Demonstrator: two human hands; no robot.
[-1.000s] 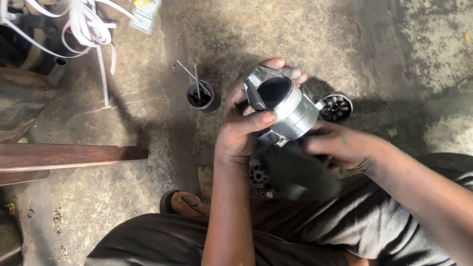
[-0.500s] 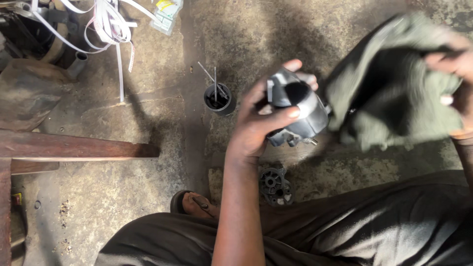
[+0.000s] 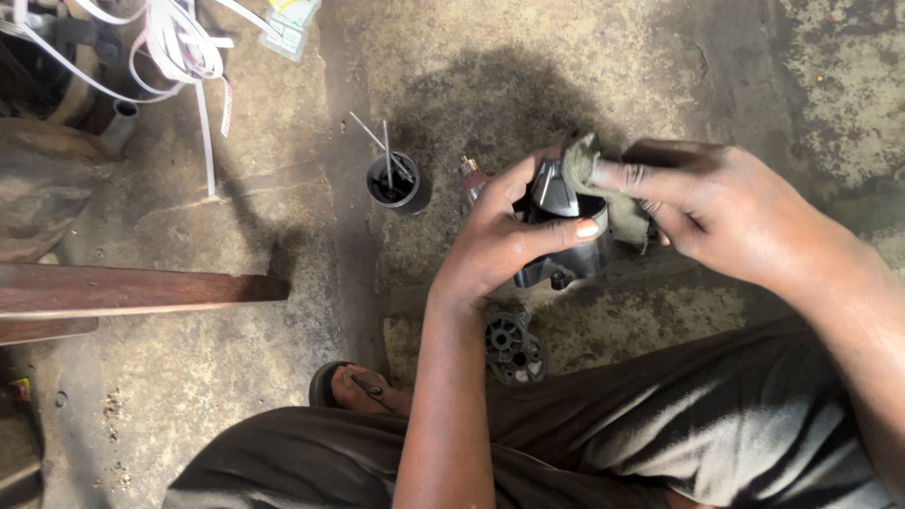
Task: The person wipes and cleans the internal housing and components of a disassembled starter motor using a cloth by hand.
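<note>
My left hand [image 3: 500, 236] grips a grey metal cylindrical housing [image 3: 566, 259], its open end facing up, held above the concrete floor. My right hand [image 3: 726, 207] pinches a dirty olive cloth [image 3: 603, 193] and presses it against the housing's rim. Most of the housing is hidden behind both hands. Just below my left wrist a small black gear-like part [image 3: 514, 347] lies on the floor.
A small black cup [image 3: 398, 184] with thin metal rods in it stands on the floor to the left. A wooden plank [image 3: 141, 290] juts in from the left. White straps [image 3: 179, 47] and dark clutter fill the top left corner. My sandalled foot [image 3: 363, 388] and dark trousers [image 3: 660, 434] are below.
My right hand lifted the cloth wide to the right, then brought it bunched down onto the housing. The left hand kept hold of the housing and lowered it slightly.
</note>
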